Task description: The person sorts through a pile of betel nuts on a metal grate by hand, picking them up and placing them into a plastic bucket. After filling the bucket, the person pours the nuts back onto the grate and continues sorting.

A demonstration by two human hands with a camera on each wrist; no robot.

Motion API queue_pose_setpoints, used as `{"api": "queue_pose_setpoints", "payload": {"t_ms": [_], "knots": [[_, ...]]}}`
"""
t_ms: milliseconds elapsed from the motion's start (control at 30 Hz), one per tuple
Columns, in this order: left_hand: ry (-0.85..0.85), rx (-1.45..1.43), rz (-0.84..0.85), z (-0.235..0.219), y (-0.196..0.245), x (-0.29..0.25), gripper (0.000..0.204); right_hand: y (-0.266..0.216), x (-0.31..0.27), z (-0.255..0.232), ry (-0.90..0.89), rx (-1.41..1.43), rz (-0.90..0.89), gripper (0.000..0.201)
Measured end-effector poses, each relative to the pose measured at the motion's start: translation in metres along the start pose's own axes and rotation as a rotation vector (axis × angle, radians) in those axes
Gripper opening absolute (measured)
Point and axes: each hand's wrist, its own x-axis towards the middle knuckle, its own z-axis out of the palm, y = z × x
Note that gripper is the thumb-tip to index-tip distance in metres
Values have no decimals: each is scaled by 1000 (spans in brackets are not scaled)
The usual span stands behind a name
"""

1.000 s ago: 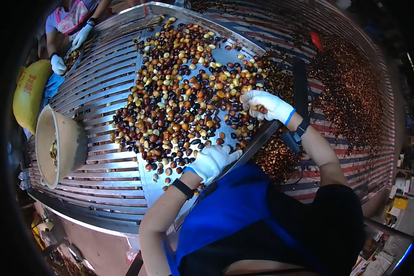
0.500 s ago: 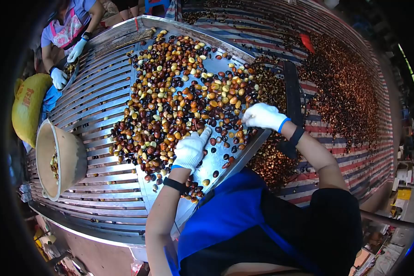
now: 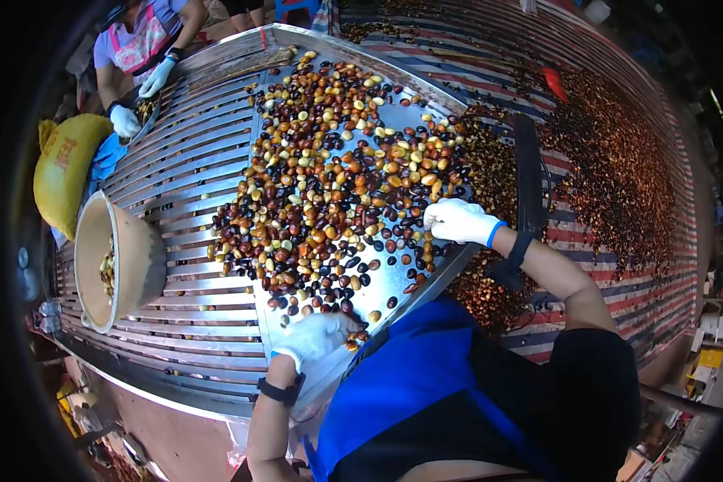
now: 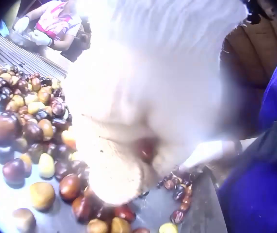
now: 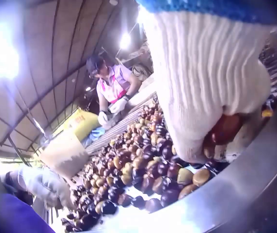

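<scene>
Brown, black and yellow nuts (image 3: 321,193) lie spread over a metal tray (image 3: 395,283). At the tray's near edge, the blurred, gloved left hand (image 3: 317,336) is beside a few nuts. The left wrist view shows its fingers curled in the glove (image 4: 143,82) round a red-brown nut (image 4: 146,150). The gloved right hand (image 3: 460,222) is at the tray's right edge, knuckles up. In the right wrist view this hand (image 5: 211,73) grips a reddish-brown nut (image 5: 227,128), just above other nuts (image 5: 162,170); its palm is mostly hidden.
A beige bucket (image 3: 140,257) stands on the slats at left, near a yellow sack (image 3: 72,173). Another person (image 3: 140,44) works at the far left corner. Beyond the tray's right edge are a dark upright bar (image 3: 528,177) and a nut pile (image 3: 618,169) on striped sheeting.
The left hand has moved from among the nuts down to the near edge. The right hand is slightly lower than a second ago, and the nut seen at its fingers then is hidden from the head view.
</scene>
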Motion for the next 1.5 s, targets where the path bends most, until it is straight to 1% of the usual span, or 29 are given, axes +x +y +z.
{"api": "queue_pose_setpoints", "payload": {"t_ms": [67,100,133,233,267,333,367,400,433,500,533,600,667,700,733,767,800,833,867,933,967,1000,1067,1100,1133,1200,1333,1400,1500], "knots": [[-169,-8,-62,11,4,-10,21,-10,0,13,20,83,-140,20],[-308,-69,-291,14,6,-9,21,-2,13,31,85,-84,-340,20],[-247,-184,-127,35,-27,-3,21,-5,22,47,93,-108,-381,20],[-57,-341,-125,40,-37,4,20,-31,27,64,88,-423,-426,17],[159,-138,102,37,-40,7,18,-38,29,64,84,-424,-434,17],[429,128,90,20,-24,8,17,-62,27,53,19,185,35,14],[558,-87,162,22,-35,7,20,-60,29,58,14,181,27,14],[410,-357,-141,6,-20,-1,24,-53,32,68,126,-149,-312,15],[426,-444,-166,-2,-17,-6,26,-53,31,76,237,-478,-652,16],[460,-633,-280,-17,-13,-12,29,-63,32,92,170,-609,-668,16],[486,-558,-354,-27,-4,-15,28,-73,32,99,121,-723,-626,18],[594,-296,-302,-27,-16,-19,27,-73,32,109,171,-754,-681,20],[598,-291,-269,-13,-34,-18,22,-72,32,108,240,-817,-798,19],[483,-298,-329,-13,-30,-20,23,-74,35,105,222,-771,-816,16],[368,-305,-386,-13,-24,-19,24,-76,39,99,117,-772,-699,15],[463,11,-274,-4,-18,-19,23,-77,45,92,8,-615,-623,14],[525,81,-113,11,-37,-15,23,-81,49,81,-99,-459,-545,14],[557,53,-139,13,-30,-16,23,-110,32,45,-413,-152,-263,15],[591,23,-168,14,-24,-17,23,-74,50,61,-414,275,-366,21],[751,-52,-216,11,-23,-20,24,-51,59,71,-508,995,-206,24],[849,127,-182,15,-44,-14,28,-44,62,70,-531,1125,-137,23],[857,207,-288,6,-33,-17,36,-24,83,82,-624,1234,-300,25],[924,419,-241,-14,-22,-13,46,-58,66,54,-1024,1503,-170,35],[881,410,-311,-23,-14,-8,51,-68,68,56,-1031,1527,-218,43],[955,500,-289,-25,-17,4,52,-77,73,60,-879,1454,-213,39],[949,439,-374,-24,-16,21,54,-88,95,82,-747,1402,-94,33],[972,353,-295,-18,-40,38,58,-138,97,85,-566,1296,-108,23],[1023,294,-235,-21,-35,33,51,-128,116,79,-612,1366,-158,19],[1021,326,-208,-27,-32,45,36,-118,124,66,-640,1545,-65,20]]}}
